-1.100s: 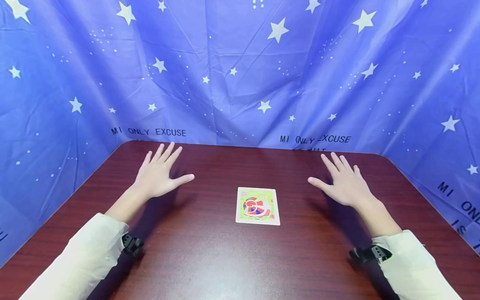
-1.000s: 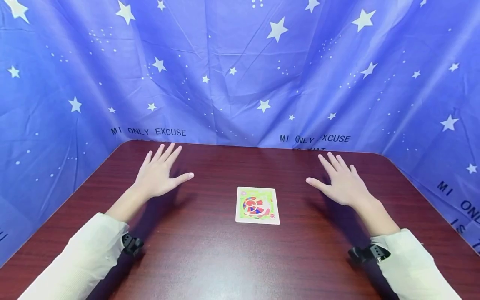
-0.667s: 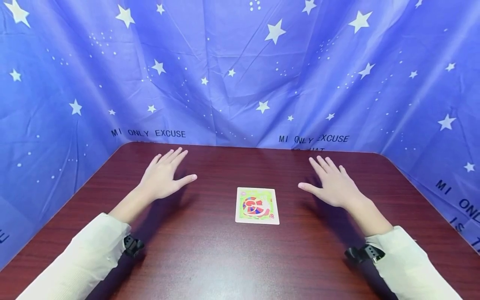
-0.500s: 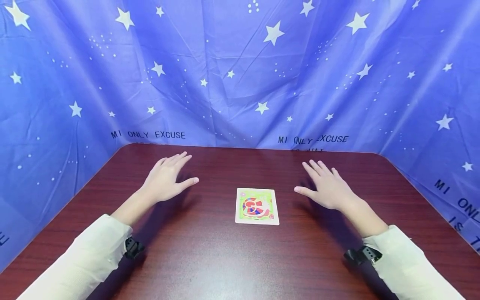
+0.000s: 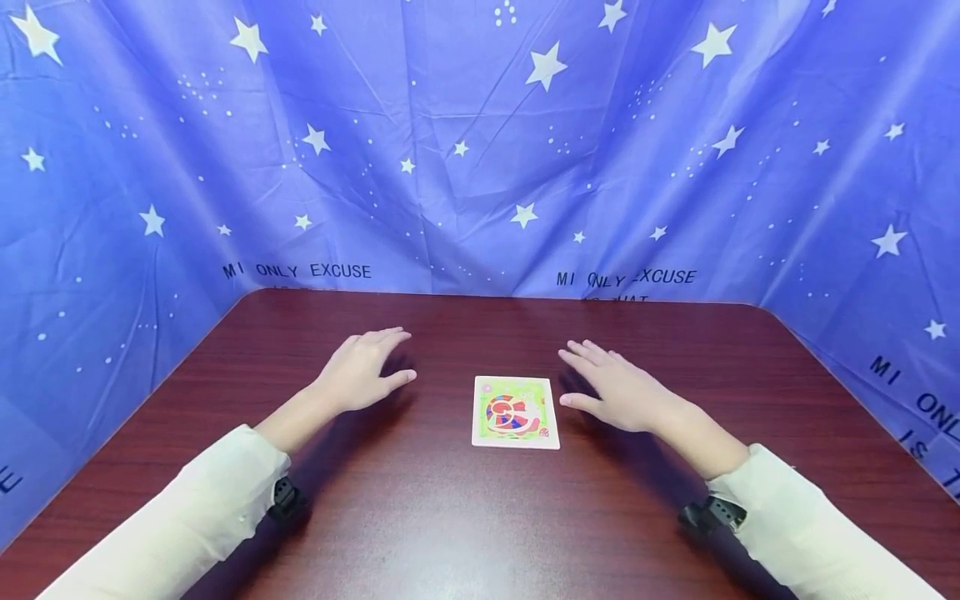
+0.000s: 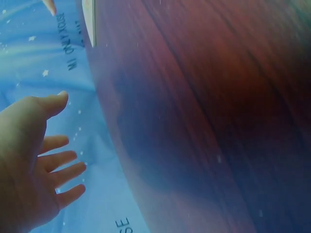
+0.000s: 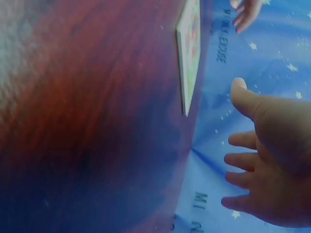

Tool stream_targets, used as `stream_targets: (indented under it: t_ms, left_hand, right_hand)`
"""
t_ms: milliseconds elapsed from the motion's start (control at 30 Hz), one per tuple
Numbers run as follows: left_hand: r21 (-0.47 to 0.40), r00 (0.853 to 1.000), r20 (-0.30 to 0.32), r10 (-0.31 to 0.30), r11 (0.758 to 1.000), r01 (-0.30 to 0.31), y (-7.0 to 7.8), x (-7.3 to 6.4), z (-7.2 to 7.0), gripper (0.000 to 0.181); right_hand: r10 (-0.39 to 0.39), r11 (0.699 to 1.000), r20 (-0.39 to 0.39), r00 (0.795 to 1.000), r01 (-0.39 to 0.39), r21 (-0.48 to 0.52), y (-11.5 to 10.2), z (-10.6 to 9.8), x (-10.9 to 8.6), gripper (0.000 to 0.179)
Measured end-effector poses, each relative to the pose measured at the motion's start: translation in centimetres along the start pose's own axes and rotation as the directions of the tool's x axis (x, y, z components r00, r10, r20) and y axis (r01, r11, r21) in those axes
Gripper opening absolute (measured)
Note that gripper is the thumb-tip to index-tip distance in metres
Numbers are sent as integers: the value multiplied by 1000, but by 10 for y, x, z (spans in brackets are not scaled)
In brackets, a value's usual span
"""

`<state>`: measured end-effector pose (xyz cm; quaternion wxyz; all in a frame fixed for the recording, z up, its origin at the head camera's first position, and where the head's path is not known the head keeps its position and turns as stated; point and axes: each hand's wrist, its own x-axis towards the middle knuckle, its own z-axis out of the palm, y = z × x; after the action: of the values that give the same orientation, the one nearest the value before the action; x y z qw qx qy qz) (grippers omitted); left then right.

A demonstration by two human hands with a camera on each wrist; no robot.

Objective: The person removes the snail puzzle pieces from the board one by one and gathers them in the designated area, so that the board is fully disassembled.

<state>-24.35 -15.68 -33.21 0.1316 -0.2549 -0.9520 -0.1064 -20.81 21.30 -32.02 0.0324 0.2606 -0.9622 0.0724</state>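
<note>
A square flat board (image 5: 516, 412) with a white border and a colourful snail-like picture lies on the table, near the middle of the head view. To its left, my left hand (image 5: 362, 371) hovers over the table with fingers spread loosely and nothing in them. My right hand (image 5: 626, 387) is just right of the board, its thumb tip close to the board's right edge; I cannot tell whether they touch in the head view. The right wrist view shows the board (image 7: 189, 53) edge-on, apart from the right hand (image 7: 282, 155). Both hands cast shadows on the tabletop.
The dark red-brown wooden table (image 5: 465, 517) has rounded far corners. Behind and at both sides hangs a blue curtain (image 5: 450, 208) with white stars and black lettering. Black straps (image 5: 285, 497) sit at both wrists below pale sleeves.
Both hands have moved inward toward the board and a little nearer to me, the right one further. Their fingers look less spread than before. The board stays in place.
</note>
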Motion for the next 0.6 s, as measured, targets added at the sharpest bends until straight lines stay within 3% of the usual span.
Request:
stream_targets:
  t_ms: [300, 600]
  left_hand:
    - [-61, 994, 94, 64, 996, -58, 25, 2, 10, 50]
    - [-108, 978, 175, 111, 990, -93, 57, 15, 20, 49]
  right_hand:
    - [-103, 994, 97, 990, 100, 36, -20, 17, 7, 64]
    - [-179, 984, 136, 974, 179, 9, -40, 28, 5, 58]
